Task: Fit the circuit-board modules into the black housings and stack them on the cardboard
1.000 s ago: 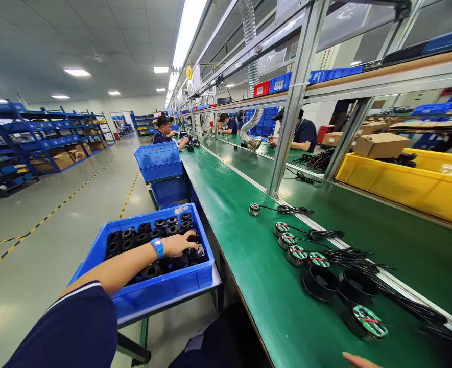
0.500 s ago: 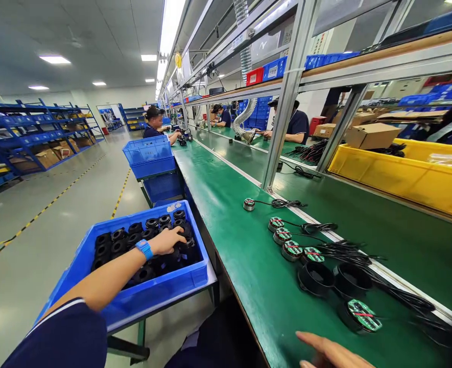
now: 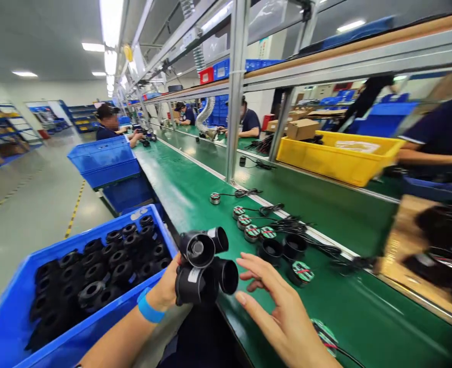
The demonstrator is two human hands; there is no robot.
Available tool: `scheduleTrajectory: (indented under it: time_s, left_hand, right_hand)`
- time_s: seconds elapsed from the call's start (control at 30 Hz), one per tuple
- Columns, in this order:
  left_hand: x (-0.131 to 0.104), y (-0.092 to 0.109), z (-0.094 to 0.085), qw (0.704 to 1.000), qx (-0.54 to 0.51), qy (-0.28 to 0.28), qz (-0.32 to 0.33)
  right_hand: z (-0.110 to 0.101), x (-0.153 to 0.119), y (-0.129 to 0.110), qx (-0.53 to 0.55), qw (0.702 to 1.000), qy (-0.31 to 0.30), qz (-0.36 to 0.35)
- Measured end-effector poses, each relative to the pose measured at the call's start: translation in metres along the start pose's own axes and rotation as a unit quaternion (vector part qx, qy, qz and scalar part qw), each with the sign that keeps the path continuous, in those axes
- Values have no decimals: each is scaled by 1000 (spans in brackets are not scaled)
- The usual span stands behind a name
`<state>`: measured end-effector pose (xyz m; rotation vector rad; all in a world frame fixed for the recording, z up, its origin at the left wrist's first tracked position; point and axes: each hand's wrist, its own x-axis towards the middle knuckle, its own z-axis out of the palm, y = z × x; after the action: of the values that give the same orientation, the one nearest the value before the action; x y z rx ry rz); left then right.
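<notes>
Lower left cup [image 3: 185,287]: white sticker [image 3: 193,276], its print too small to read
Upper right cup [image 3: 221,240]: small white sticker [image 3: 211,233], likewise illegible
Red bin [image 3: 211,73]: pale tag [image 3: 206,77], lettering lost to blur
Blue bin [image 3: 226,67]: pale tag [image 3: 220,71], unreadable
Tray [image 3: 160,225]: white patch [image 3: 139,212] near the rim (sticker or scuff, I cannot tell)
Floor tape [image 3: 76,205]: yellow-and-black stripes
Print in view: no word or number legible

The cups [image 3: 190,287] look like smooth plastic with a soft sheen, the bin [image 3: 7,301] like lightly glossy plastic. The bench [image 3: 164,176] is smooth and shiny, the post [image 3: 236,102] satin metal, the tub [image 3: 325,163] smooth plastic, the carton [image 3: 302,130] matt cardboard, the floor [image 3: 49,204] glossy.
</notes>
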<state>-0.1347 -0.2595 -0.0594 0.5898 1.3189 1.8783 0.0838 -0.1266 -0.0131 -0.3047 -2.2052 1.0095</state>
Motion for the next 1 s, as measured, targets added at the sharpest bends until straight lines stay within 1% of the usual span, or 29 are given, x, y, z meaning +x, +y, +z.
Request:
scheduleTrajectory:
  time_s: [0.07,0.1,0.17,0.2,0.27,0.37,0.5,0.57,0.6,0.67,0.7,0.73,0.8,0.83,0.87,0.9,0.97,1.0]
  left_hand:
    - [-1,-20,22,997,-10,-73,-20]
    - [-1,-27,30,994,-19,-103,-28]
    - [-1,-37,40,989,-39,-139,-42]
    - [-1,-41,42,987,-45,-148,-46]
    - [-1,-46,46,985,-51,-158,-46]
    - [-2,-53,51,985,-61,-159,-33]
    - [2,-64,57,984,-55,-163,-42]
    - [7,-69,56,983,-55,-172,-45]
    - [10,-70,53,981,-53,-182,-48]
    - [14,-69,43,977,-37,-201,-55]
    - [16,-68,36,979,-16,-195,-52]
    - [16,-66,28,984,18,-174,-42]
    - [13,-61,15,987,123,-99,9]
    - [10,-60,10,980,183,-63,47]
    - [5,-59,6,966,240,-43,85]
    - [0,-59,5,950,288,-43,117]
    - [-9,-62,5,919,351,-82,161]
    - [-12,-64,7,906,370,-110,174]
  right_hand:
    - [-7,-3,1,-15,999,-18,36]
    - [-10,-4,1,-19,997,-35,59]
    - [-15,-5,1,-12,992,-65,108]
    - [-16,-5,2,-3,989,-75,125]
    - [-16,-4,5,13,987,-85,137]
    - [-14,-3,11,26,985,-92,143]
    - [-14,3,20,34,974,-122,186]
    - [-18,11,22,13,974,-134,180]
    - [-20,16,23,-22,975,-146,166]
    - [-23,27,26,-125,967,-177,134]
    - [-23,33,28,-177,958,-191,123]
    - [-21,38,29,-222,947,-202,119]
    - [-13,48,32,-274,929,-216,121]
    - [-7,52,33,-287,924,-221,125]
    - [-2,55,33,-301,918,-226,126]
    - [3,57,32,-314,913,-228,126]
    - [3,54,29,-335,907,-221,125]
    - [-3,49,27,-342,908,-210,122]
